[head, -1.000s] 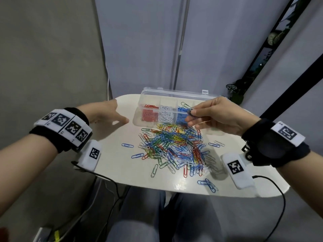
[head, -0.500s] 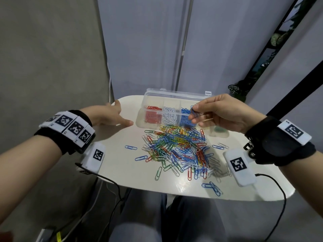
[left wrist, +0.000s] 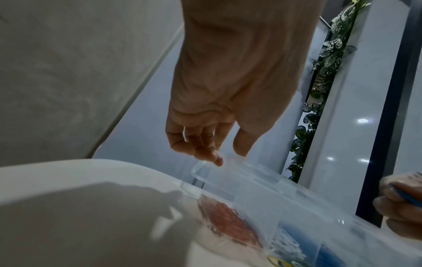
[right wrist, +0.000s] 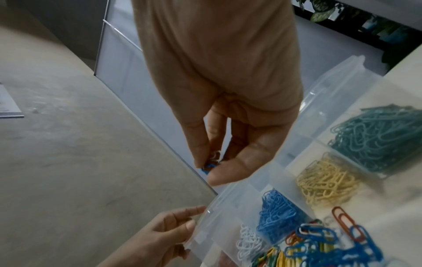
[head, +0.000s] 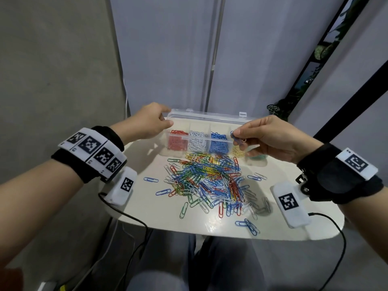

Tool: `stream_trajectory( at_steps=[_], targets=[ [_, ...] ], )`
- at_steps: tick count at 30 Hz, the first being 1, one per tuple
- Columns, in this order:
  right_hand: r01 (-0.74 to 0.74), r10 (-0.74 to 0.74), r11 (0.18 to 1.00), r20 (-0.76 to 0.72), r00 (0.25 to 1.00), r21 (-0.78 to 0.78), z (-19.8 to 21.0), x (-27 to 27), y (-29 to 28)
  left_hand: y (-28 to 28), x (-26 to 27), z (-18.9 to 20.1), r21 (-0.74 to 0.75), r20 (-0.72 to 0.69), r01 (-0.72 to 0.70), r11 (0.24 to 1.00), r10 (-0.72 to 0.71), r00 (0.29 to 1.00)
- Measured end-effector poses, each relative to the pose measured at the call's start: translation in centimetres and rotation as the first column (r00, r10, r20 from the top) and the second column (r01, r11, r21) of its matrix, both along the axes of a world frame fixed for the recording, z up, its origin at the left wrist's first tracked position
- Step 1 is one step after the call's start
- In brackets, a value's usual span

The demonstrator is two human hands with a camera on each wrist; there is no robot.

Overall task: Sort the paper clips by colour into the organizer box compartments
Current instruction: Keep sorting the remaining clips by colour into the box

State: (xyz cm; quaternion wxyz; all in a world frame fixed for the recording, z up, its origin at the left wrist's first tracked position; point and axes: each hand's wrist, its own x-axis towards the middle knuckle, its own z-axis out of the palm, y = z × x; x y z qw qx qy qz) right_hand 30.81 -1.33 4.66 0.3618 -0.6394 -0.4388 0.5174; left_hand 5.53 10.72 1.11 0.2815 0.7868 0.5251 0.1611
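Head view showed the left hand (head: 150,122) had moved up to pinch the clear plastic organizer box (head: 206,120) at 12 o'clock, steadying it while the right hand (head: 270,137) pinched blue paper clips (head: 238,140) above the compartments, drop pending.

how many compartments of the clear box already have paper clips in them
5, left to right: red, white, blue, yellow, green; the right hand partly hides the last two.

Clip pile (head: 206,181) fills table (head: 147,215) centre. Organizer box (head: 199,141) blocks far edge, raised lid (head: 207,117) behind. Left hand (head: 150,122) at box's left corner, right hand (head: 270,137) over right compartments. Bare strips left, near edge.
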Motion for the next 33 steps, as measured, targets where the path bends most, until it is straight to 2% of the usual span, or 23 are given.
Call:
stream_trajectory(
  at_steps=[7, 11, 16, 20, 25, 28, 31, 33],
  targets=[
    [0.066, -0.102, 0.982, 0.207, 0.973, 0.174, 0.7, -0.1, 1.6, 0.1, 0.1, -0.5, -0.013, 0.035, 0.001, 1.000, 0.000, 0.999],
    [0.079, -0.128, 0.984, 0.317, 0.940, 0.162, 0.4, -0.6, 3.1, -0.1, 0.1, -0.5, -0.022, 0.048, 0.003, 1.000, -0.002, 0.999],
    [0.130, -0.155, 0.986, 0.262, 0.953, 0.108, 0.1, 0.1, 3.5, 0.0, 0.0, -0.4, -0.029, 0.037, 0.021, 0.999, -0.020, 0.999],
    [0.149, -0.182, 0.976, 0.225, 0.957, 0.157, 0.3, -0.6, 3.6, 0.2, -0.1, -0.3, -0.046, 0.036, 0.017, 0.999, -0.015, 0.999],
    [0.095, -0.136, 0.980, 0.241, 0.961, 0.175, 0.6, -3.4, 5.7, -0.2, -0.2, 0.1, -0.039, 0.019, 0.022, 0.999, -0.021, 1.000],
    [0.034, -0.088, 0.986, 0.334, 0.938, 0.163, 0.3, -4.5, 6.3, -0.4, -0.2, 0.3, -0.027, 0.009, 0.035, 0.999, -0.034, 0.999],
    [-0.026, -0.070, 0.976, 0.426, 0.902, 0.214, 0.3, -4.4, 5.6, -0.5, -0.2, 0.4, -0.025, 0.012, 0.038, 0.999, -0.038, 0.999],
    [-0.123, -0.008, 0.966, 0.501, 0.865, 0.229, 0.3, -4.2, 4.4, -0.2, -0.3, 0.2, -0.030, 0.020, 0.033, 0.999, -0.032, 0.999]
  ],
)
